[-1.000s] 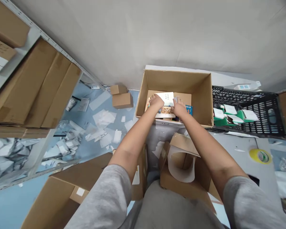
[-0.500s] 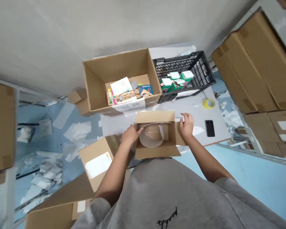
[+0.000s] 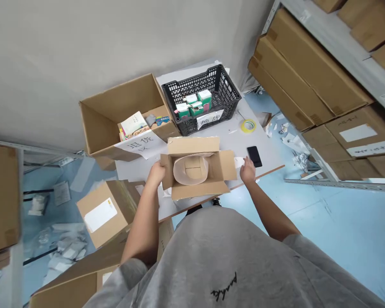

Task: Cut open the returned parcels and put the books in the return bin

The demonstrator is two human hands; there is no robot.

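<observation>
- Head view: a small carton [image 3: 200, 189] is set at the near edge of the tabletop [image 3: 229, 145], between the two hands, its mouth turned up and its flaps spread, presumably so that the inside can be reached freely.
- By the left hand [image 3: 156, 174] the carton's left flap is touched; the fingers are curled there but partly hidden, so whether the flap is gripped cannot be told. Steadying seems to be served by this contact.
- The right hand [image 3: 247, 170] is held apart from the right flap, beside a white paper scrap [image 3: 239, 161]; its fingers are bent, and whether the scrap is pinched cannot be told.
- Books [image 3: 133, 122] are kept in a large box [image 3: 125, 92] and green packs [image 3: 203, 99] in a black crate [image 3: 231, 96]; handwritten sheets are fixed to both fronts, probably so that contents are kept separate.
- Plain brown cardboard is shown by the carton, with a pale curved liner [image 3: 179, 173] looped inside and a bare brown bottom visible through the loop.
</observation>
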